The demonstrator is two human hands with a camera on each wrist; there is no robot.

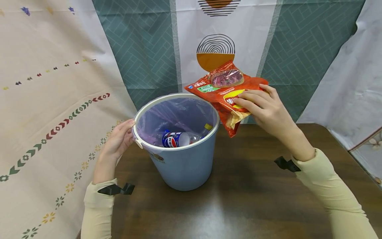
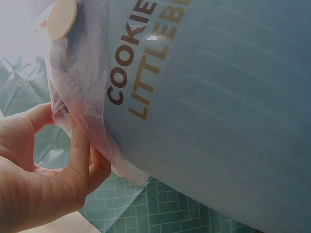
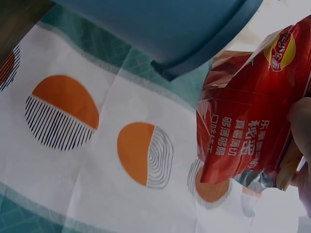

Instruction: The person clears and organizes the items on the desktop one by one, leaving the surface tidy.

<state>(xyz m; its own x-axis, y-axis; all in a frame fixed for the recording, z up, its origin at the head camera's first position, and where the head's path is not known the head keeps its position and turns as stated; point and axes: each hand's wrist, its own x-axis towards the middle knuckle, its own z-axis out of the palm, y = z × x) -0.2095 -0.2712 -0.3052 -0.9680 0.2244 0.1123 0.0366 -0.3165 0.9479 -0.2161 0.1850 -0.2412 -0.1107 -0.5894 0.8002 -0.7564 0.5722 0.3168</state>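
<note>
A blue trash can [image 1: 185, 167] with a pale rim stands on the table, lined with a thin pinkish plastic bag [image 2: 80, 92]. My left hand [image 1: 117, 139] grips the rim and liner at the can's left side. My right hand [image 1: 270, 111] holds a red potato chip bag [image 1: 209, 88] by its right end, above and beside the can's right rim. In the right wrist view the chip bag [image 3: 243, 131] looks crumpled, with its printed panel showing. Inside the can lie a plastic bottle with a blue Pepsi label [image 1: 173, 140] and something with a yellow cap [image 1: 208, 126].
The dark wooden table [image 1: 238, 199] extends in front of and to the right of the can. A patterned green and white cloth [image 1: 143, 43] hangs close behind it. A cream cloth with embroidered rows [image 1: 53, 99] hangs on the left.
</note>
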